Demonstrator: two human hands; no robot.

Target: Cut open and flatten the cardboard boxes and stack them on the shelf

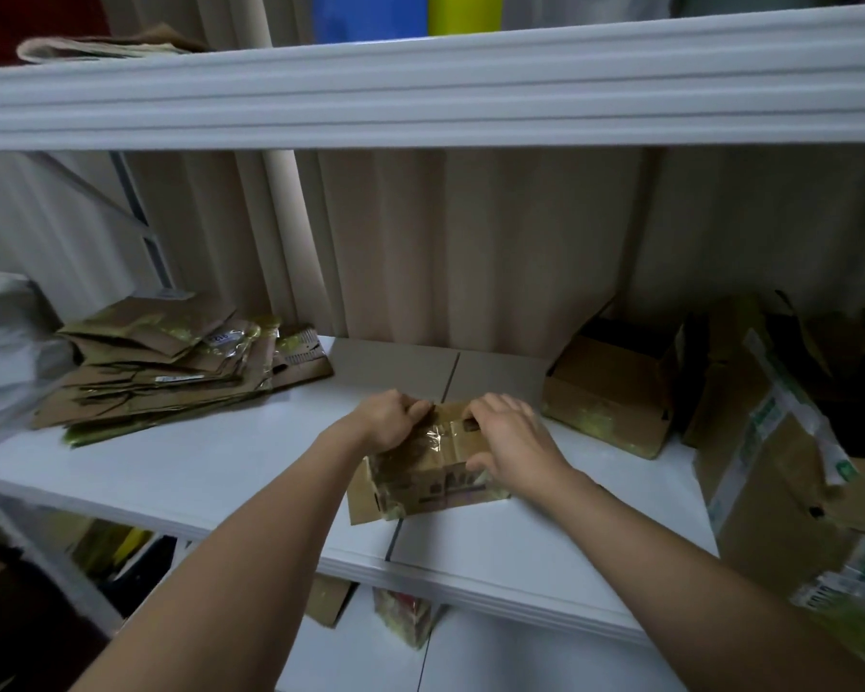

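A small brown cardboard box (430,472) with shiny tape across its top sits in the middle of the white shelf (221,457). My left hand (393,422) grips the box's top left edge. My right hand (508,442) holds its top right side, fingers curled over the flap and thumb on the front face. One flap sticks out at the box's lower left. A pile of flattened cardboard boxes (171,372) lies at the shelf's left end.
Two unflattened boxes stand to the right: a brown one (610,392) at the back and a bigger one with green-and-white tape (770,481) at the edge. An upper shelf board (420,87) spans overhead. More boxes (405,616) sit on the shelf below.
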